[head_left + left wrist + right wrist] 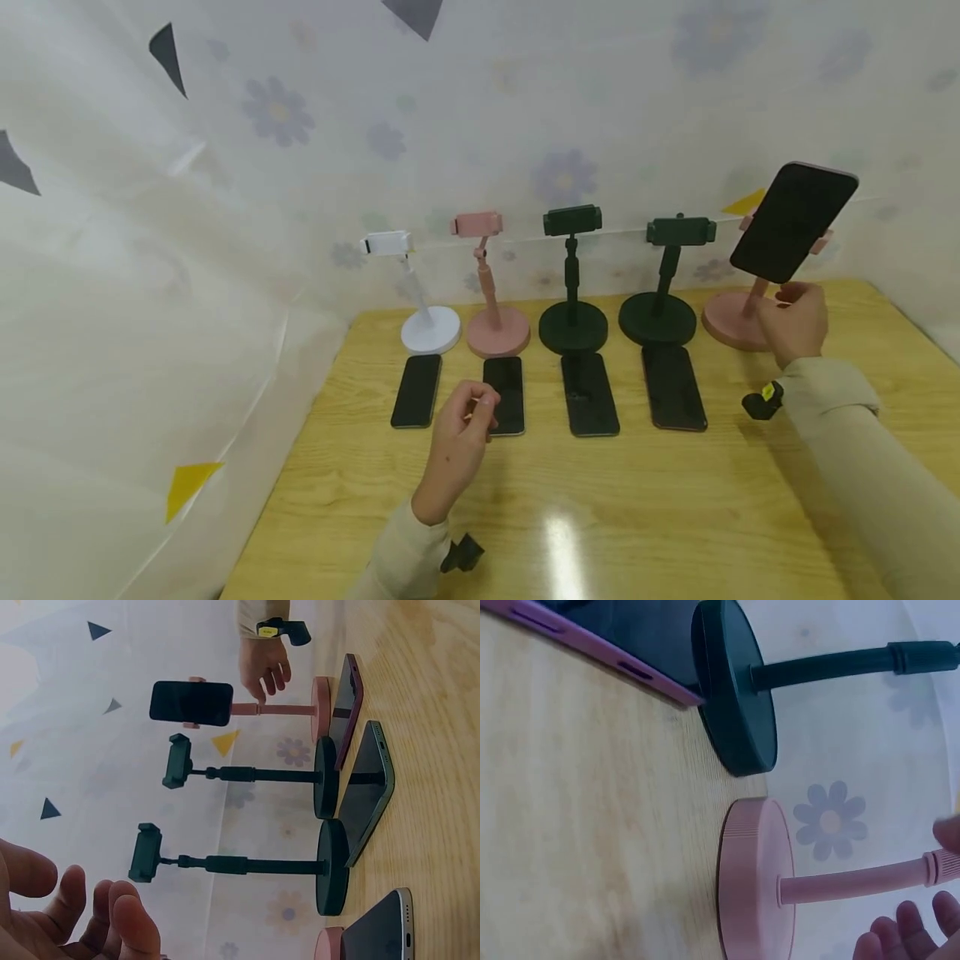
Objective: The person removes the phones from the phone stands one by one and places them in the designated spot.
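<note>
My right hand [795,321] is beside the pole of the rightmost pink phone stand [735,321]. In the right wrist view, its thumb is right at the ribbed collar [943,866], with the other fingers loosely bent below the pole. A dark-screened phone [795,221] sits tilted in that stand's clamp, above the hand. My left hand [461,437] hovers with relaxed, bent fingers and nothing in them. From the head view it overlaps the edge of a phone [508,396] on the table.
Along the back of the wooden table [645,517] stand a white stand [431,331], another pink stand [498,332] and two dark green stands [573,327], their clamps bare. More phones [416,392] lie before them. A patterned sheet [465,108] hangs behind.
</note>
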`<state>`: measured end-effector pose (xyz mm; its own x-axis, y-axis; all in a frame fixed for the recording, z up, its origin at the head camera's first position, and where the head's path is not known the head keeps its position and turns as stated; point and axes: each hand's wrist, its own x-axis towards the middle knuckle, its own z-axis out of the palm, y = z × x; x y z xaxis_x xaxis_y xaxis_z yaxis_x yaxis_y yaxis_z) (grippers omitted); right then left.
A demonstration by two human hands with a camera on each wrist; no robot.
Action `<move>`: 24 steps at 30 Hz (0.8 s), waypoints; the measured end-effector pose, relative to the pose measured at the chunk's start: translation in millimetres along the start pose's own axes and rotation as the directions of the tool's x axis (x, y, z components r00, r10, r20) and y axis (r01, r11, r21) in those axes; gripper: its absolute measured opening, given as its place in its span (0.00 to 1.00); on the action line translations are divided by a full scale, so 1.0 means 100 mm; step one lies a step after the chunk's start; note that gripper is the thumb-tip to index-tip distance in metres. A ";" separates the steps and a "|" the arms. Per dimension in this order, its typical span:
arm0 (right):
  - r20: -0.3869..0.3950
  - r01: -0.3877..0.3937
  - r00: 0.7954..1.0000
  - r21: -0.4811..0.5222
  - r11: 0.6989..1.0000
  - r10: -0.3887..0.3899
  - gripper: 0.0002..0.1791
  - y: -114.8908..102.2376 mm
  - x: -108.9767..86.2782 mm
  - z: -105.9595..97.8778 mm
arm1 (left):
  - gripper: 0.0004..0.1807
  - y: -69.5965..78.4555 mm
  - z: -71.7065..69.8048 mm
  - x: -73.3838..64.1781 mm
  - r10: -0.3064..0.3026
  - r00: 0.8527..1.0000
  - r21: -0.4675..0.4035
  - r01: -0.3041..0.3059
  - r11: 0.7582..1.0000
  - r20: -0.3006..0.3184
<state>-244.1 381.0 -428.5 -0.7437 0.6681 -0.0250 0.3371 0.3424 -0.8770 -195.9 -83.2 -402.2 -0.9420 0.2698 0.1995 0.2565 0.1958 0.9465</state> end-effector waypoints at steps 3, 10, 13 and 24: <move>0.004 0.031 1.000 -0.023 0.999 -0.031 0.35 0.01 0.06 0.03 | 0.09 0.00 0.00 -0.01 0.006 1.000 0.002 -0.006 1.000 0.005; -0.045 0.147 0.988 0.038 0.988 -0.146 0.10 0.05 0.26 0.00 | 0.10 -0.01 -0.01 -0.02 0.014 1.000 0.015 -0.014 1.000 0.009; -0.111 0.184 0.978 0.087 0.979 -0.174 0.10 0.05 0.35 -0.05 | 0.10 -0.03 -0.02 -0.05 0.019 1.000 0.023 -0.019 1.000 -0.002; -0.093 0.402 0.915 0.266 0.876 -0.392 0.17 0.01 0.45 -0.30 | 0.10 -0.07 -0.01 -0.06 0.024 1.000 0.044 -0.025 0.999 0.015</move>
<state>-260.1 431.0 -416.0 -0.7589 0.5388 0.3657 -0.1575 0.3930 -0.9060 -192.1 -87.6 -410.2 -0.9320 0.2890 0.2186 0.2894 0.2304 0.9291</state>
